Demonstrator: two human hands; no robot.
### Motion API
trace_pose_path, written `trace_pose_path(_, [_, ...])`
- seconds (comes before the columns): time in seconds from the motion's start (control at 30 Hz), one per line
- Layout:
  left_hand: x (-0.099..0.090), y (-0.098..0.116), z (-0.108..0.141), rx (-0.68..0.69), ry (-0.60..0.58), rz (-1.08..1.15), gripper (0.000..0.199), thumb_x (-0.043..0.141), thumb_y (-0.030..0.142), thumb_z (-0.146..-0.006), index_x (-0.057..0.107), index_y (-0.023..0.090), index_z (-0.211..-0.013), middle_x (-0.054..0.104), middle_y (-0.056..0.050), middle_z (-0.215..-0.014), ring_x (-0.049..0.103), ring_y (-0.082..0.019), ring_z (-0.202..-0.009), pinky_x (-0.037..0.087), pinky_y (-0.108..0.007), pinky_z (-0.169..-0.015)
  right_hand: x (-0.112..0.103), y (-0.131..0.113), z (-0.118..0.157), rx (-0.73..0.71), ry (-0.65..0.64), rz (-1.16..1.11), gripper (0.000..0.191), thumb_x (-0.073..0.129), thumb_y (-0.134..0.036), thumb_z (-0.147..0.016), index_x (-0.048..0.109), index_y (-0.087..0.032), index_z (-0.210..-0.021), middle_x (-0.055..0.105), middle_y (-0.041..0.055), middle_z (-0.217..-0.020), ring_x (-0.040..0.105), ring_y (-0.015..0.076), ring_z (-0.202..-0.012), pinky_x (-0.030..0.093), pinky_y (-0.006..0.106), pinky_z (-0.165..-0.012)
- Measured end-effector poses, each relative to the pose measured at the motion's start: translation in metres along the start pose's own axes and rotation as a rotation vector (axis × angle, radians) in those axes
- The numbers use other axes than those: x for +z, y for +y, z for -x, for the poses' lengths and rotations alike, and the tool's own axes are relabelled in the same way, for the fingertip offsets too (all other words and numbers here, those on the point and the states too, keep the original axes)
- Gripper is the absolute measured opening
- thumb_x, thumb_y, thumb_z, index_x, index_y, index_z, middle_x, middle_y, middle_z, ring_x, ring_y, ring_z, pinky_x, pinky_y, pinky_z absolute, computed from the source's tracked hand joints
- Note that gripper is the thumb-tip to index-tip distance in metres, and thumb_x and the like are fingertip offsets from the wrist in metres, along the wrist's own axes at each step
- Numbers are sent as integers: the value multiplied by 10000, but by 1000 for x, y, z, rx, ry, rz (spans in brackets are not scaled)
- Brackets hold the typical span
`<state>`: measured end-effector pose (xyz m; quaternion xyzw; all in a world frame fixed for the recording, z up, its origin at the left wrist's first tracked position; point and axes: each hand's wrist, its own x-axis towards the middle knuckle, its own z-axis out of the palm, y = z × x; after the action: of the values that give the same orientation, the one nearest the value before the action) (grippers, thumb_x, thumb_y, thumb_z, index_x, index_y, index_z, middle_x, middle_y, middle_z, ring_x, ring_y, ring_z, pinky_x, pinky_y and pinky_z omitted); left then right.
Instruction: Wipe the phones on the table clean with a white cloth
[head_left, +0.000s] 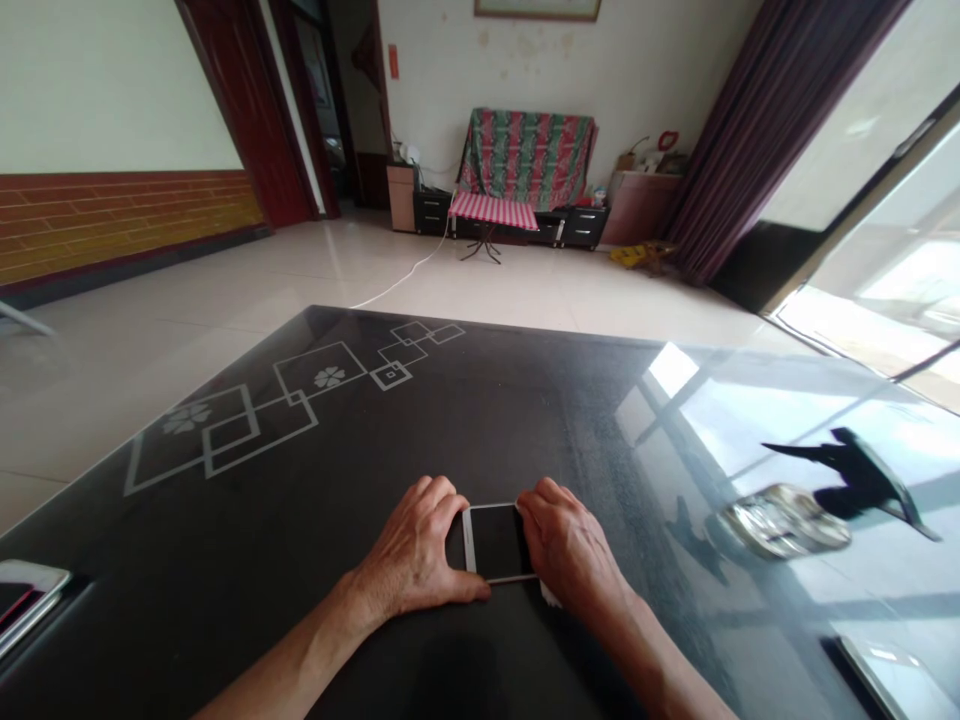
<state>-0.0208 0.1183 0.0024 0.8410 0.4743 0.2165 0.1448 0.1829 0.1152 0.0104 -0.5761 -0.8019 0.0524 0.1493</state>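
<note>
A white-framed smartphone (498,542) with a dark screen lies sideways between my hands, low over the black glossy table or on it; I cannot tell which. My left hand (420,550) grips its left end, the thumb along the near edge and the fingers at the far corner. Around the right end my right hand (564,545) is closed, covering that part of the phone. A small white scrap (550,596), perhaps tissue or cloth, pokes out beneath the right hand; most of it is hidden.
The black table (480,420) has a pale square-and-flower pattern. A clear spray bottle with black trigger head (787,520) lies on the right. Another phone (896,675) is at the lower right. Phone-like devices (30,595) sit at the left edge. Beyond stands a striped-topped small table (493,210).
</note>
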Motion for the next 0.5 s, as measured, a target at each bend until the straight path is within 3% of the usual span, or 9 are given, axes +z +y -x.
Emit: trace_pose_path(0.5, [5, -6, -1, -5, 9, 45, 634, 872, 461, -393, 596, 192, -896, 547, -29, -895, 507, -239, -847, 440, -366, -753, 6, -26, -11, -97, -75, -52, 239, 438, -119, -911, 575, -190, -728, 540, 31, -800, 509, 143, -731, 379, 244, -716])
